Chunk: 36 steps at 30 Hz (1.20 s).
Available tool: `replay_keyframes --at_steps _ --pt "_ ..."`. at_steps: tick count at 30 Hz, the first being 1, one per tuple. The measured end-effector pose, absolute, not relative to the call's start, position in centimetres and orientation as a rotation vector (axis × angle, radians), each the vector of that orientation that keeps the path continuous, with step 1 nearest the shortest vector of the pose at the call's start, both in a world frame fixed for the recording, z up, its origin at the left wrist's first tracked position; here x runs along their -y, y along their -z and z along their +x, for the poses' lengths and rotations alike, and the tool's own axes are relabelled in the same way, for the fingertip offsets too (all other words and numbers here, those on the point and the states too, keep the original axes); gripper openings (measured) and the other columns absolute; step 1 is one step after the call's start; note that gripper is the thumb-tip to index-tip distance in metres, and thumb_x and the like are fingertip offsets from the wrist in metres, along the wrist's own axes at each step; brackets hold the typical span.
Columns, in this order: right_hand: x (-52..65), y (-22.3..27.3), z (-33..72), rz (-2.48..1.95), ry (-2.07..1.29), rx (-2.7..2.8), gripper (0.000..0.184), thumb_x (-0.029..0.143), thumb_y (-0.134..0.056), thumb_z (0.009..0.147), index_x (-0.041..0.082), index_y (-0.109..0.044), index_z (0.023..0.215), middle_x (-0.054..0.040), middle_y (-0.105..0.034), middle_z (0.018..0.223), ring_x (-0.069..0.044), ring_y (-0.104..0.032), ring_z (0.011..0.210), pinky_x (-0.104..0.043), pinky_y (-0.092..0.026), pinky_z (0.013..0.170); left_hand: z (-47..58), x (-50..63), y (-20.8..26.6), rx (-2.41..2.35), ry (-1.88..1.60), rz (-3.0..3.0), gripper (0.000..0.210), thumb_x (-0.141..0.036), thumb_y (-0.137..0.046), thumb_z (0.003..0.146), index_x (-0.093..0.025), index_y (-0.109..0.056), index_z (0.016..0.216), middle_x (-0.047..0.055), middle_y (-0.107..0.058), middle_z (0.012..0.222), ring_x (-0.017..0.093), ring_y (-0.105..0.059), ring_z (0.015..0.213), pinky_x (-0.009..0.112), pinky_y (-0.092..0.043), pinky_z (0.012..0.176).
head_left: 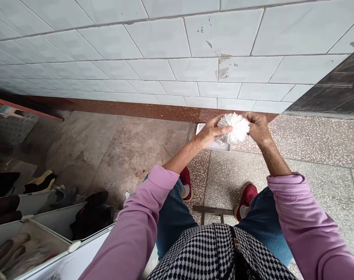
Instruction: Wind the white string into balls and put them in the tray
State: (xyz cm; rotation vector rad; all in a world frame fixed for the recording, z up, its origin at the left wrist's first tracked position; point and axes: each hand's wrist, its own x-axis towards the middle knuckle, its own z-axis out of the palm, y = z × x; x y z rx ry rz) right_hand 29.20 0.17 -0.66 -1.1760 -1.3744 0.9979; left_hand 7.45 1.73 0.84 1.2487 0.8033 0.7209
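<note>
A round white pom-pom (234, 129) with many thin petal-like folds is held out in front of me, above the floor. My left hand (211, 133) is closed on its left side, the thumb lying across the front. At its right edge, the bent fingers of my right hand (257, 127) are pinched against the folds; the fingertips are partly hidden. Below the hands a shallow pale tray (223, 147) rests on the floor, with something clear or shiny in it that I cannot make out.
Ahead rises a white tiled wall (153, 39), with a dark door (337, 83) at right. Shelf compartments (53, 233) with shoes stand at lower left. My red shoes (248, 196) are on the speckled floor, near a low metal stool frame (213, 210).
</note>
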Motion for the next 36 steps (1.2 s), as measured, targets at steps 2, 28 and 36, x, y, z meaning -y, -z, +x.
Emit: replay_keyframes --at_steps 2,28,36 --pt "0.0 1.3 28.6 -1.192 -0.985 1.405 0.046 0.05 -0.081 0.094 0.026 -0.056 0.065 0.0038 -0.047 0.058 -0.012 -0.036 0.055 -0.032 -0.029 0.051 7.2 -2.2 -0.7 -0.808 -0.766 1.148 0.083 -0.069 -0.096 0.062 -0.023 -0.072 0.128 0.007 -0.078 0.105 0.022 -0.073 0.097 0.034 -0.06 0.081" --pt "1.6 -2.9 28.0 -1.058 -0.968 1.494 0.069 0.075 -0.086 0.093 0.025 -0.049 0.063 0.0044 -0.041 0.059 -0.012 -0.031 0.058 -0.032 -0.027 0.055 5.8 -3.8 -0.6 -0.929 -0.67 1.464 0.071 -0.059 -0.093 0.075 -0.019 -0.072 0.13 0.013 -0.078 0.129 0.031 -0.072 0.122 0.046 -0.055 0.109" --pt "1.4 -1.9 27.8 -1.079 -0.958 1.506 0.066 0.073 -0.091 0.089 0.024 -0.054 0.065 0.0038 -0.044 0.062 -0.012 -0.032 0.059 -0.031 -0.026 0.054 5.8 -2.9 -1.6 -0.768 -0.401 1.47 0.071 -0.056 -0.091 0.076 -0.017 -0.076 0.133 0.012 -0.079 0.121 0.031 -0.072 0.118 0.048 -0.059 0.108"
